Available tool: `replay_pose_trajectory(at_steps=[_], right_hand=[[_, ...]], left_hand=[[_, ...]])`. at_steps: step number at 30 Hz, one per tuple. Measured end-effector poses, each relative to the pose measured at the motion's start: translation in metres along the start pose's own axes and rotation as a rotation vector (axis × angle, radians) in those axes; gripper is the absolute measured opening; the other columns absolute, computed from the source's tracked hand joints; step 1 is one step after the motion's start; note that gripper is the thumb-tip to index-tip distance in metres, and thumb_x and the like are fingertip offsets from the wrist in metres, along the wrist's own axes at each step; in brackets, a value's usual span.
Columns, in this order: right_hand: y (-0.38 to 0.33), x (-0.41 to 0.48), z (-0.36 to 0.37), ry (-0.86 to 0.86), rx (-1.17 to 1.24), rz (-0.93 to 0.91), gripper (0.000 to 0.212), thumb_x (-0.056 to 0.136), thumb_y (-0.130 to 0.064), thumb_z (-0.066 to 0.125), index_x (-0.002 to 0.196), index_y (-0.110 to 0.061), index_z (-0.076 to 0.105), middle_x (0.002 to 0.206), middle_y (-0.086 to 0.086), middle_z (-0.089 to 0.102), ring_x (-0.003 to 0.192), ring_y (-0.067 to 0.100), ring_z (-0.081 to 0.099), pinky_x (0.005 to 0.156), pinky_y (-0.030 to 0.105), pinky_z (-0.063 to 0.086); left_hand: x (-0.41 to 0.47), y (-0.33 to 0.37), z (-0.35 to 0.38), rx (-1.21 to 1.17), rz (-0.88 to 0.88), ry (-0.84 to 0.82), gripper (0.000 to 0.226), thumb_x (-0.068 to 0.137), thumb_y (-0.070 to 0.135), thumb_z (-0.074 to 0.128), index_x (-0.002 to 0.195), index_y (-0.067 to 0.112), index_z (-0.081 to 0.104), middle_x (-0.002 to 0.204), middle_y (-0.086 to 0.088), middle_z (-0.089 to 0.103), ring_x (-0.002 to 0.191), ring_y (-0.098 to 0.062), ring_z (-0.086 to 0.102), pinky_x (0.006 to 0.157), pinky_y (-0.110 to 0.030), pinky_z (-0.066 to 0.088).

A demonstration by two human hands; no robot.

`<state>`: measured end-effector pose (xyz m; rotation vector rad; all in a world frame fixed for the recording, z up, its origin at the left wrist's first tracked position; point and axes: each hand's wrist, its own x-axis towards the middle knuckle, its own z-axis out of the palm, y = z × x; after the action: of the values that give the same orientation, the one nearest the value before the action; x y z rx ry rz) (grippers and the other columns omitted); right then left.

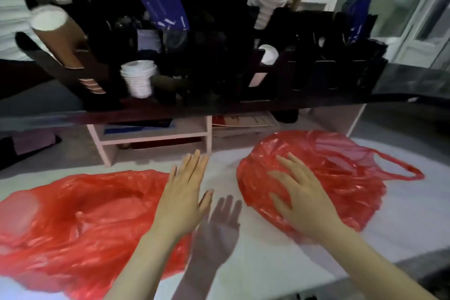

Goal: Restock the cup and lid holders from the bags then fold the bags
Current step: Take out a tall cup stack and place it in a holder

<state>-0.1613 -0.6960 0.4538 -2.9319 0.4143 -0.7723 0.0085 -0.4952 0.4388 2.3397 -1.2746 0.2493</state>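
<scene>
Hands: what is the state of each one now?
Left hand: open, fingers straight, holding nothing.
Right hand: open, fingers spread flat on the crumpled red plastic bag at right.

On the table (255,263) before me lie two bags, well apart; the left bag (73,214) spreads at my left, the right bag (341,178) at my right; my left hand (182,197) hovers flat between them; my right hand (299,200) rests on the right bag; behind, on a raised counter (243,106), stands the holder rack (219,61), a cup stack (138,78) in it.
</scene>
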Motion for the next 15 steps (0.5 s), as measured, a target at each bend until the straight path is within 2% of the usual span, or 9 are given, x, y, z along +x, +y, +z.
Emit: replay_pose_trajectory(at_steps=[3,6,9,11,13,15], right_hand=[[0.058,-0.025,-0.011,-0.019,0.000,0.128,0.041,0.080,-0.024,0.073,0.119,-0.016,0.064,0.138,0.009,0.052,0.137,0.031,0.036,0.111,0.048,0.031],[0.105,-0.042,-0.014,-0.074,0.005,0.218,0.057,0.082,-0.035,0.070,0.133,-0.017,0.054,0.145,0.007,0.046,0.140,0.028,0.030,0.112,0.042,0.021],[0.143,-0.051,-0.008,-0.234,-0.024,0.324,0.095,0.076,-0.061,0.064,0.151,-0.022,0.020,0.158,0.002,0.019,0.147,0.025,0.006,0.117,0.046,0.007],[0.161,-0.055,-0.002,-0.332,-0.068,0.401,0.117,0.068,-0.072,0.063,0.152,-0.025,-0.002,0.160,0.000,0.009,0.147,0.025,-0.002,0.116,0.049,0.000],[0.169,-0.057,0.005,-0.385,-0.088,0.451,0.126,0.064,-0.072,0.066,0.151,-0.024,-0.011,0.158,0.002,0.017,0.146,0.027,0.002,0.116,0.053,0.001],[0.172,-0.056,0.014,-0.438,-0.093,0.469,0.126,0.064,-0.070,0.067,0.151,-0.023,-0.012,0.151,0.002,0.029,0.144,0.026,0.010,0.114,0.055,0.002]], left_hand=[[0.009,0.042,0.034,-0.049,-0.035,-0.014,0.072,0.096,0.041,0.042,0.144,0.037,-0.012,0.149,0.018,-0.018,0.135,0.001,-0.024,0.108,-0.021,-0.020],[0.021,0.076,0.057,-0.092,-0.048,-0.057,0.072,0.095,0.042,0.042,0.148,0.036,-0.006,0.152,0.017,-0.014,0.139,0.000,-0.020,0.112,-0.025,-0.016],[0.036,0.102,0.075,-0.119,-0.037,-0.098,0.072,0.094,0.038,0.046,0.150,0.032,0.003,0.158,0.011,-0.003,0.146,-0.008,-0.005,0.117,-0.032,-0.006],[0.044,0.113,0.087,-0.142,-0.034,-0.119,0.072,0.094,0.037,0.048,0.151,0.031,0.005,0.160,0.008,0.000,0.146,-0.009,-0.004,0.117,-0.032,-0.003],[0.050,0.120,0.097,-0.174,-0.024,-0.122,0.072,0.094,0.038,0.047,0.151,0.031,0.004,0.159,0.010,-0.001,0.144,-0.005,-0.008,0.119,-0.031,-0.001],[0.057,0.127,0.107,-0.209,-0.001,-0.107,0.073,0.094,0.039,0.048,0.149,0.037,0.000,0.156,0.015,-0.003,0.141,-0.001,-0.010,0.118,-0.029,0.000]])
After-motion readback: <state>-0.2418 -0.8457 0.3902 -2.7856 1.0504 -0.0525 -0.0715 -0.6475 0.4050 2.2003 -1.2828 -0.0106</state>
